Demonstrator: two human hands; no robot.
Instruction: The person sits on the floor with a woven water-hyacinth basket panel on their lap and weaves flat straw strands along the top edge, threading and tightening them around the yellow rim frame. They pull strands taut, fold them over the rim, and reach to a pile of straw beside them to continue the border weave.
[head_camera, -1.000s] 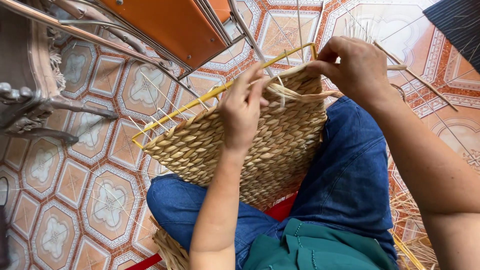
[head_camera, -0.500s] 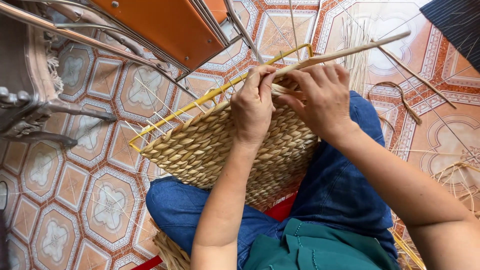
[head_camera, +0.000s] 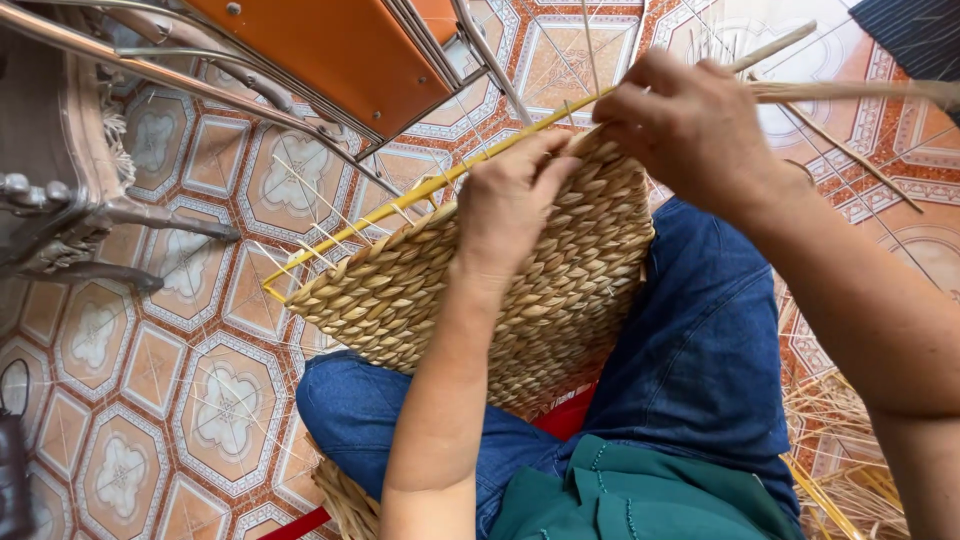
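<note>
Flat woven panel of pale straw-coloured plaited fibre (head_camera: 480, 290) on a yellow rod frame (head_camera: 400, 200): rests tilted across the lap, on blue denim trousers (head_camera: 700, 350), with its long axis running from the lower-left corner up to the far right corner.

Right hand (head_camera: 690, 130), grip closed, pinching a long pale fibre strand (head_camera: 860, 92) just at the panel's far right corner; strand runs out nearly level to the right, away from the weave. Left hand (head_camera: 510, 195), fingers curled and pressed on the upper edge, just beside the right hand, pinning the last woven row against the frame; whether it pinches a strand, cannot tell. Both hands sit at the same corner, left nearer the panel's middle.

Outward: patterned orange and cream floor tiles (head_camera: 150, 350), an orange chair seat on metal legs (head_camera: 330, 50) beyond the upper edge, loose straw (head_camera: 850, 440) on the floor at right.
</note>
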